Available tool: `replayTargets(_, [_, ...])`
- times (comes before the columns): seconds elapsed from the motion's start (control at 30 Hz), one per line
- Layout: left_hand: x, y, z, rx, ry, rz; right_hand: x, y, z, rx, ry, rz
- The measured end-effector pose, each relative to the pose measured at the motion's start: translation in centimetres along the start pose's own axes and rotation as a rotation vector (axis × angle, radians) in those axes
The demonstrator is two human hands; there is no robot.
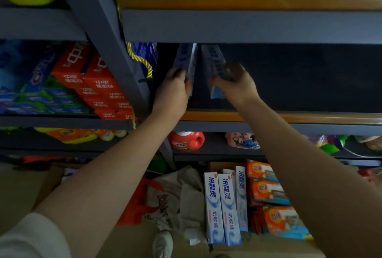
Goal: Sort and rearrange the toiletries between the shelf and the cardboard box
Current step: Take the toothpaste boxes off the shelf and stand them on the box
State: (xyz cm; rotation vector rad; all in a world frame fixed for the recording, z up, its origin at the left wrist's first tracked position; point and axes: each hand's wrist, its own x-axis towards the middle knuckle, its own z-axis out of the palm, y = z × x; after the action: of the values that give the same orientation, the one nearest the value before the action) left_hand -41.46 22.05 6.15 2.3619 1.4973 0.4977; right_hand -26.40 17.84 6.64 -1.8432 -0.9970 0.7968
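Nearest, the cardboard box (213, 167) on the floor holds upright white-and-blue toothpaste cartons (222, 206) beside orange soap packs (268, 193); the right forearm hides the box's right side, and its rim barely shows. Farther up, both hands reach into the shelf (248, 26), over the front edge of its dark bay. The left hand (173, 90) grips one blue carton (186, 61); its fingertips are blurred. The right hand (235, 84) curls round another carton (215, 65), blurred too. Both cartons' tops are cut off by the shelf beam above.
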Motion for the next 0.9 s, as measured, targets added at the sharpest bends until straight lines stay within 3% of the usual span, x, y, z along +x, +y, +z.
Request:
replayTargets(0.13, [-1.0,-0.7,1.1,0.101,-0.148,0.038,0.4,0.5,1.5,-0.153,-0.104,-0.047])
replayTargets(0.4, [-3.7,-2.3,1.3,0.324,-0.183,0.251,-1.1,0.2,2.5,-0.38,-0.211,-0.126])
replayTargets(0.57, [-5.9,-2.8,0.4,0.537,-0.107,0.356,-2.2,0.0,2.8,-0.48,-0.244,-0.189])
replayTargets(0.9, [-8.0,-3.8,-0.1,0.422,-0.071,0.368,-3.9,-0.2,6.7,-0.655,-0.144,-0.25])
